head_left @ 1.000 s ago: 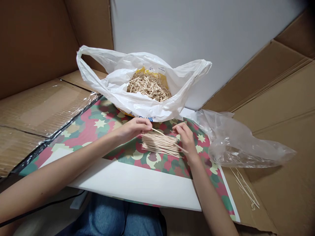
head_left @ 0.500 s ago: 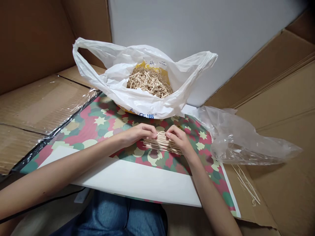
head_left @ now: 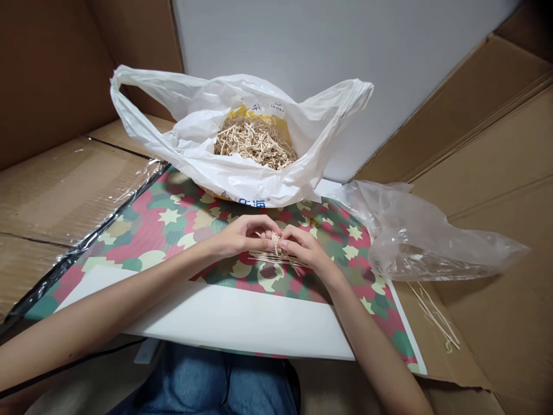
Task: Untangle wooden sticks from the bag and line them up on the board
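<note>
hands: left hand (head_left: 244, 237) and right hand (head_left: 306, 249) — fingers (head_left: 271, 228) pinched on thin wooden sticks (head_left: 276, 259)
around: white plastic bag (head_left: 254, 193) just beyond, clear plastic bag (head_left: 427, 242) beside — nothing between

A makeshift workspace is indicated: flattened cardboard sheets (head_left: 64, 196) are spread around, and a white panel (head_left: 328, 75) is set behind.

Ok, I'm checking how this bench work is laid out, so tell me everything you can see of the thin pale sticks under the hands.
The thin, straight, pale sticks look like wood and lie flat, side by side, in a shallow layer running roughly left to right on a pink-and-green patterned sheet. The left hand and right hand cover much of the layer, hiding most of its ends. Between the hands, a small pale knotted piece rises from it, with fingers close around it; exactly what it is cannot be told.
</note>
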`<state>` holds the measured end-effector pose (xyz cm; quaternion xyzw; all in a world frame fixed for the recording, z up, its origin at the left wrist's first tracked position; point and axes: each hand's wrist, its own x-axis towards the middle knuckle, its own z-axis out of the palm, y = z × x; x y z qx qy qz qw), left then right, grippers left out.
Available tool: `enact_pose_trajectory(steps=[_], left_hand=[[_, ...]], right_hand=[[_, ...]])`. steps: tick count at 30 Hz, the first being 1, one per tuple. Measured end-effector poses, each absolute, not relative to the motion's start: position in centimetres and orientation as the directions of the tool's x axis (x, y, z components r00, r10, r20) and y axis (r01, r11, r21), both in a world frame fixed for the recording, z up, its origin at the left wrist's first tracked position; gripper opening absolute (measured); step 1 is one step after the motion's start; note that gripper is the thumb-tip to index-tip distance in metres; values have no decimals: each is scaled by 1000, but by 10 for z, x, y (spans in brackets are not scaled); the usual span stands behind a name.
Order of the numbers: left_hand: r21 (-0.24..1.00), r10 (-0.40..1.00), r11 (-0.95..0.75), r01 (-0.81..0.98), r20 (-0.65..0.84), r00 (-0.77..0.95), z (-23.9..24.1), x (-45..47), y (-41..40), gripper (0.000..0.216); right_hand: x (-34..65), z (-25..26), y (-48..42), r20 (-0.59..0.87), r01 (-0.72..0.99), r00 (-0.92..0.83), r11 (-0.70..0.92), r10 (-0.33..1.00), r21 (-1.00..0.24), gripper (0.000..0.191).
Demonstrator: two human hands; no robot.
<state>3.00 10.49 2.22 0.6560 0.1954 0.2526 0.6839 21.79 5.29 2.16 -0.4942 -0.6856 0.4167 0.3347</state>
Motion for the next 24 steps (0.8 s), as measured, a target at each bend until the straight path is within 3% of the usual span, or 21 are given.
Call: enact_pose_trajectory(steps=[16, 24], left_hand=[[992, 641, 106, -65, -18, 768, 20, 31, 106, 19], [946, 639, 250, -208, 0, 769, 16, 35, 102, 16]], right_hand=[[210, 15, 53, 89, 316, -305, 189, 948, -930, 15], [203, 11, 50, 110, 151, -201, 142, 973, -978, 13]])
